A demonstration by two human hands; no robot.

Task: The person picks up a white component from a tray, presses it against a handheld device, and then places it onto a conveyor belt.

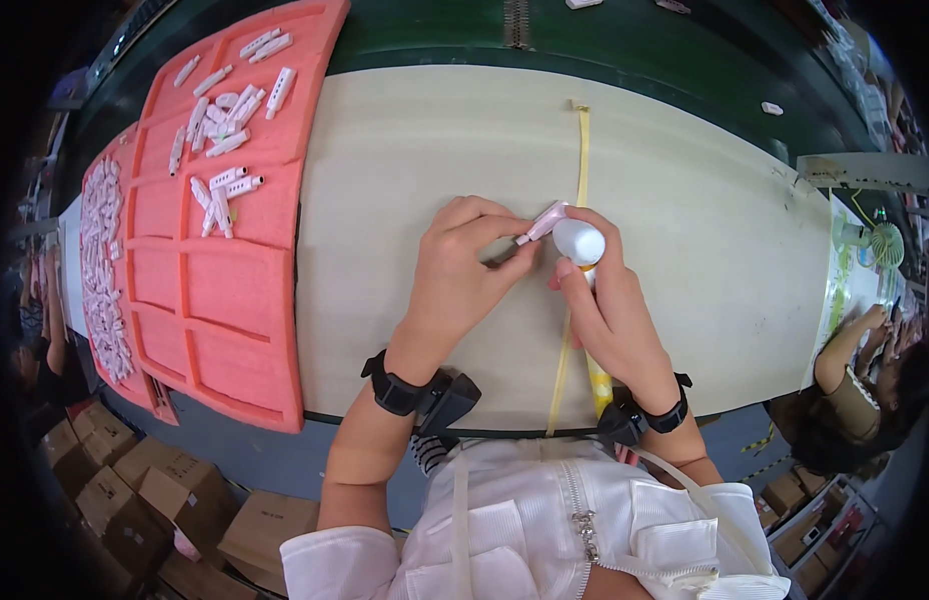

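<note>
Two bare hands are seen from above, worked close together over the middle of a pale tabletop (pixel 414 130). A small pale-pink device (pixel 544 221), slim & tilted, is held btwn them, its upper end leaning to the R. Its lower L end is pinched btwn thumb & fingertips of the L hand (pixel 476 255). By the R hand (pixel 606 300), a white-topped bottle (pixel 580 243) is gripped, w/ the R index fingertip set at or v. near the device's upper end. Whether device & bottle touch can't be told. A yellow patterned part is shown below the R hand; a yellow strip (pixel 583 160) is laid down the tabletop, passing behind the bottle. Black straps (pixel 394 390) are worn on both wrists.

To the L, a pink compartmented tray (pixel 264 280) is placed; loose pale devices (pixel 224 120) are scattered in its upper part. Beyond it, at far L, a dense pile of similar pieces (pixel 102 265) is held in another pink tray. A dark green surface (pixel 424 35) is seen along the top, cardboard boxes (pixel 189 490) are stacked lower L, & at far R another person (pixel 849 400) is seen near a small green fan (pixel 887 244).
</note>
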